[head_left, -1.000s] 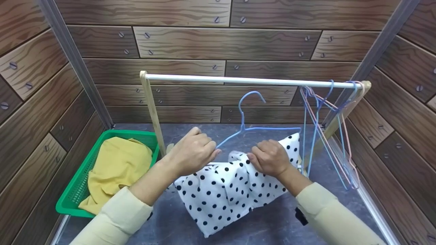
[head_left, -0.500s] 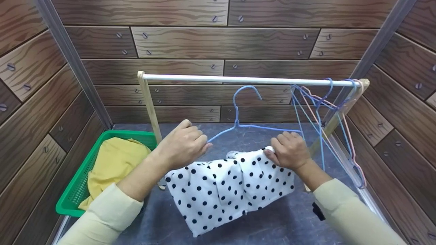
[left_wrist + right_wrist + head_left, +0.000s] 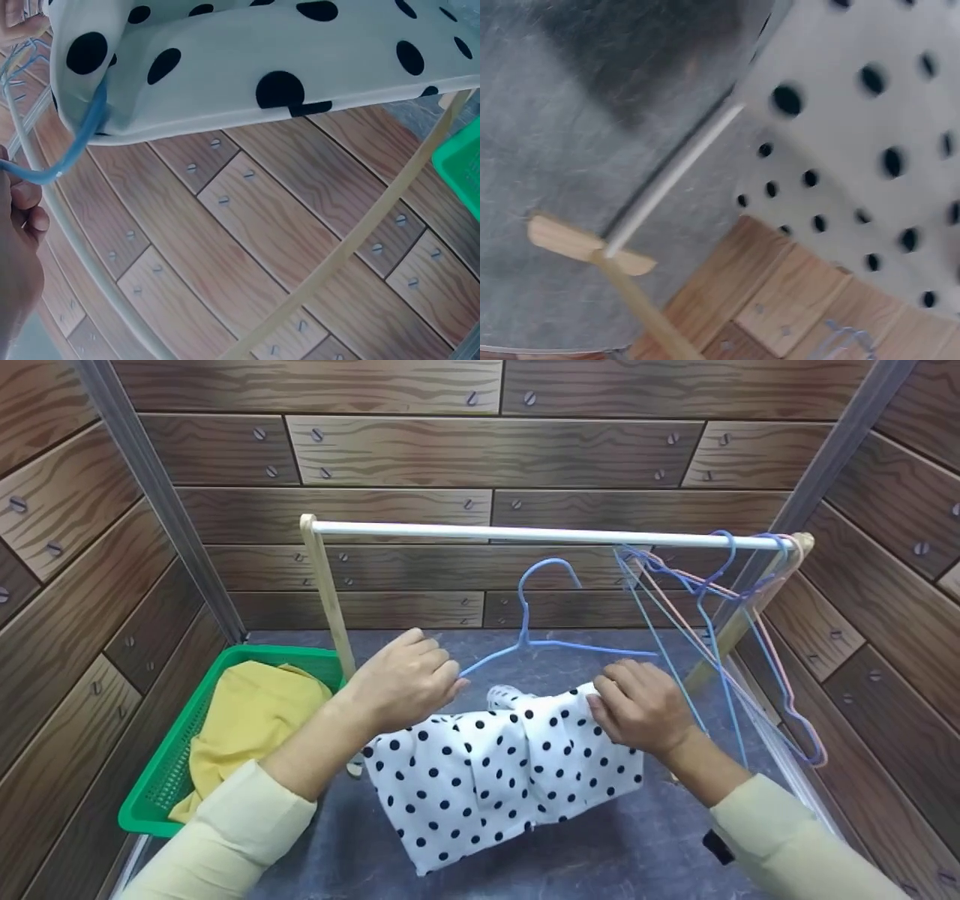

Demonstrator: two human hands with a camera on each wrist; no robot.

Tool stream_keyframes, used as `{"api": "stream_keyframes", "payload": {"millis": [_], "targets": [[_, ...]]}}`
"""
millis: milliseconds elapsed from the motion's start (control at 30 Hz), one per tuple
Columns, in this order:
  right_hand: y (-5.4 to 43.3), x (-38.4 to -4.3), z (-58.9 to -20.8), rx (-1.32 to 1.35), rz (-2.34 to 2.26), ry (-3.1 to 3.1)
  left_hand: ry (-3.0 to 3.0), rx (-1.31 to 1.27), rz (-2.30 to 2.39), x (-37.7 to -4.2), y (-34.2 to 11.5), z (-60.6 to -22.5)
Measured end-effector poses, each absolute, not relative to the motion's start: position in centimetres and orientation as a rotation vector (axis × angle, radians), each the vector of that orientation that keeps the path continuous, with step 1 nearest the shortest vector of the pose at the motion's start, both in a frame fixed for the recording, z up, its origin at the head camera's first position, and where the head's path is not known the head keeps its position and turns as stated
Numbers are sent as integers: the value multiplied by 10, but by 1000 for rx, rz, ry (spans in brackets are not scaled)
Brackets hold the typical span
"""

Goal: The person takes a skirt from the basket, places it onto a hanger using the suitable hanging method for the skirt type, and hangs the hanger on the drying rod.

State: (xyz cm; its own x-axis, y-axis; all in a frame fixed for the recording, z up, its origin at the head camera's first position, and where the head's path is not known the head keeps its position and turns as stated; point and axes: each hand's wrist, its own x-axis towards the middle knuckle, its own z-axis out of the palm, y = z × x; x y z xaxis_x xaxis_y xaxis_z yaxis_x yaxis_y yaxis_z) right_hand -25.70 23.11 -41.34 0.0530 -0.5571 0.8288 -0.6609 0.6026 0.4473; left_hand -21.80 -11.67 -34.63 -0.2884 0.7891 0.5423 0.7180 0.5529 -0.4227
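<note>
Cloth (image 3: 510, 772), white with round black dots, hung creased before the rack (image 3: 480, 533), pinched by the right hand (image 3: 641, 703); the left hand (image 3: 405, 681) gripped a slender hanger (image 3: 524, 643) (smooth, blue) with curled fingers

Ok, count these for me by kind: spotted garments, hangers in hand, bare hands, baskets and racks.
Spotted garment: 1
Held hanger: 1
Left hand and right hand: 2
Green basket: 1
Rack: 1
Total: 6
</note>
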Motion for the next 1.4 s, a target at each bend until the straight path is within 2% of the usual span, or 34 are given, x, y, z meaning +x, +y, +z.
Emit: {"api": "stream_keyframes", "payload": {"millis": [167, 300, 467, 667, 900, 1067, 1233, 1400], "targets": [[217, -253, -388, 959, 259, -1622, -1991, -1223, 160, -220, -116, -347], [211, -259, -375, 1054, 258, -1784, -1934, -1245, 181, -221, -112, -350], [212, -259, -378, 1185, 213, -1829, -1863, -1223, 126, -228, -112, -365], [209, -251, -380, 1122, 171, -1859, -1739, -1083, -28, -230, -112, -387], [212, -242, -373, 1046, 191, -1907, -1341, -1077, 0, -215, -97, -394], [212, -238, -368, 1019, 171, -1922, -1779, -1141, 43, -202, -81, -410], [207, -234, -361, 1021, 164, -1915, -2300, -807, 180, -204, -89, -424], [207, -234, -353, 1016, 146, -1910, -2190, -653, 228, -214, -109, -428]]}}
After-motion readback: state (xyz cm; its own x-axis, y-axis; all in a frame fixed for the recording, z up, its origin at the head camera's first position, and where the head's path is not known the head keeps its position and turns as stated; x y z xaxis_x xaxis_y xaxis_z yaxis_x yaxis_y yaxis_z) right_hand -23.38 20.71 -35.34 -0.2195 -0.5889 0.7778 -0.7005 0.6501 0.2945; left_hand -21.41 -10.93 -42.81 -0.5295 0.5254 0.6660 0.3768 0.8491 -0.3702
